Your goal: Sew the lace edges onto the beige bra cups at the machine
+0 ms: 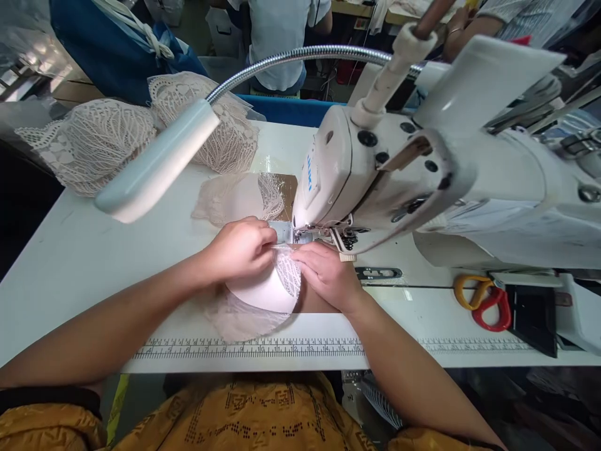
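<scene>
A white padded cup with a lace overlay (270, 288) lies on the white table in front of the sewing machine (375, 169). My left hand (239, 249) is closed, its fingers pinching the lace edge of the cup just left of the presser foot (293, 235). My right hand (326, 272) lies on the cup's right side with fingers pressed together on the fabric, right under the machine head. A finished lace piece (239, 197) trails out behind the needle.
A gooseneck lamp (154, 166) hangs over the table's left part. A pile of lace cups (107, 141) sits at the back left. Yellow and red scissors (483, 300) lie at the right. A ruler strip (263, 347) runs along the front edge. Another person stands behind the table.
</scene>
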Demonstrator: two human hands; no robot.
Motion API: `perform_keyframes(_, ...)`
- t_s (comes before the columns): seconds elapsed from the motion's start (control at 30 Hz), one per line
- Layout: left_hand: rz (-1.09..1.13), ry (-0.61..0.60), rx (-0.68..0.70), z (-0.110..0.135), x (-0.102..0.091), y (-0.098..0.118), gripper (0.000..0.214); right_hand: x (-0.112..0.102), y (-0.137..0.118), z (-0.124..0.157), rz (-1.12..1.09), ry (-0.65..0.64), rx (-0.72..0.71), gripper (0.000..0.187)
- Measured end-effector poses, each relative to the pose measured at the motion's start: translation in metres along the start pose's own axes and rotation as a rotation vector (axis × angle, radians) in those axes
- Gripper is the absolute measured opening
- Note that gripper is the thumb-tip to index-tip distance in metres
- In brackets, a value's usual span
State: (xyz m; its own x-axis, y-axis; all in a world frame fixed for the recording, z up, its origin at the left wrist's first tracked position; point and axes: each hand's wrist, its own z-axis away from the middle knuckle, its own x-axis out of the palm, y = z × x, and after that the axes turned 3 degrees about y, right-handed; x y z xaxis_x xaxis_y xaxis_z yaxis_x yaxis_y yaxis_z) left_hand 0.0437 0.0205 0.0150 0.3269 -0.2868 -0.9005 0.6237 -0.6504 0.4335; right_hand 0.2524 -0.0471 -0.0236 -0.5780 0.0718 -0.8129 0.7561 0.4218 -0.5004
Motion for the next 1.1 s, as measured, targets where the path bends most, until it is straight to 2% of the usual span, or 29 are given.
perform_keyframes(0.1,0.362,-0.093,-0.038,0.007,-0.010,0.001,0.013,-0.001,-0.004,0.001,-0.178,0.065,-0.081,0.022)
perform_keyframes(0.2,0.711,-0.212,-0.152,0.011,-0.009,0.001,0.021,-0.003,-0.009,0.000,-0.315,0.098,-0.126,0.020)
perform_keyframes(0.3,0.940,-0.247,-0.238,0.013,0.001,-0.001,0.023,-0.004,-0.011,0.001,-0.396,0.065,0.027,0.013)
perform_keyframes(0.4,1.085,-0.177,-0.307,0.015,0.010,-0.002,0.025,-0.003,-0.009,0.003,-0.502,-0.005,0.184,0.014)
perform_keyframes(0.53,1.164,-0.124,-0.344,0.015,0.017,-0.004,0.028,-0.001,-0.005,0.004,-0.572,-0.055,0.213,0.021)
perform_keyframes(0.6,1.169,-0.117,-0.350,0.014,0.019,-0.005,0.029,0.000,-0.006,0.005,-0.525,-0.050,0.247,0.018)
perform_keyframes(0.77,1.181,-0.136,-0.343,0.012,0.021,-0.008,0.031,0.004,-0.012,0.008,-0.456,0.007,0.268,0.027)
perform_keyframes(0.97,1.177,-0.146,-0.332,0.011,0.024,-0.008,0.027,0.004,-0.018,0.004,-0.370,0.040,0.209,0.008)
perform_keyframes(1.1,1.176,-0.139,-0.329,0.010,0.023,-0.006,0.025,0.003,-0.020,0.002,-0.356,0.076,0.184,0.008)
